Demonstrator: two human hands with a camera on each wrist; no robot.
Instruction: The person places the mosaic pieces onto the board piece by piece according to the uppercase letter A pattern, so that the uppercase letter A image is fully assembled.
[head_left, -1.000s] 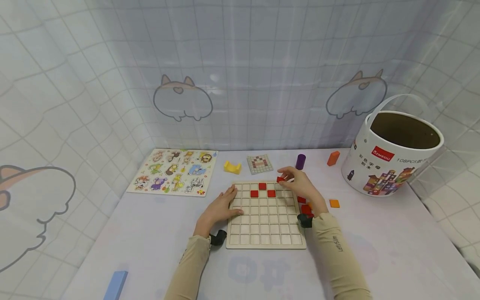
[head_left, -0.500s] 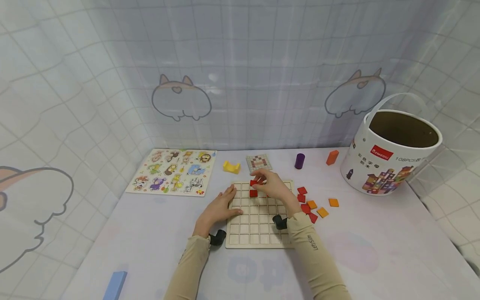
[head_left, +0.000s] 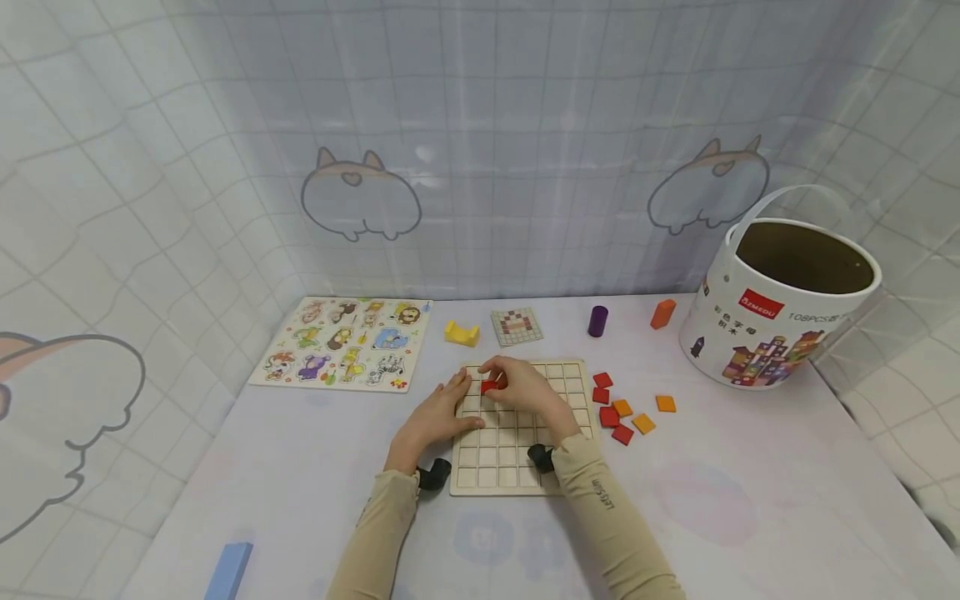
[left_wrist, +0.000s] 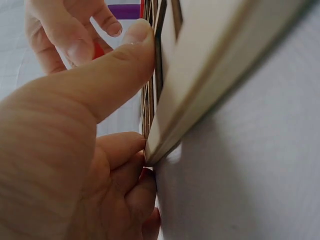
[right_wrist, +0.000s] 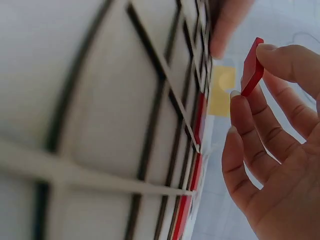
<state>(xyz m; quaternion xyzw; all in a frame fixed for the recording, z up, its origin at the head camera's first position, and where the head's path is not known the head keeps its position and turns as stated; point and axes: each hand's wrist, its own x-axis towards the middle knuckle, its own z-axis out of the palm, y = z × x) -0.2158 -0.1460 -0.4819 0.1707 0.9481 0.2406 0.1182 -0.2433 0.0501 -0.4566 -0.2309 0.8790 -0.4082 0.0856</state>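
Red square tile (head_left: 490,386) pinched between thumb and fingertips of right hand (head_left: 525,390), held just above the far-left cells of the wooden grid board (head_left: 517,479); right wrist view shows the tile (right_wrist: 251,68) edge-on in that pinch, other fingers loosely spread. Left hand (head_left: 435,417) lies flat, fingers straight, on the board's left edge, thumb pressed to the rim (left_wrist: 165,100), holding nothing. Both sleeves beige; right sleeve (head_left: 607,508) carries small print, reads roughly "Let's Slim", not sure.

Right of board: loose tiles (head_left: 621,408), red and orange, on the table (head_left: 750,500). Far side: pattern card (head_left: 517,326) with a pixel figure, yellow arch block (head_left: 462,334), purple cylinder (head_left: 597,321), orange block (head_left: 663,313). Far left: animal puzzle board (head_left: 348,343). Far right: white bucket (head_left: 780,317), red label "ZMEDU" (first letter unclear), "108PCS" beside it, Chinese characters too small to read. Near left edge: blue block (head_left: 228,571)
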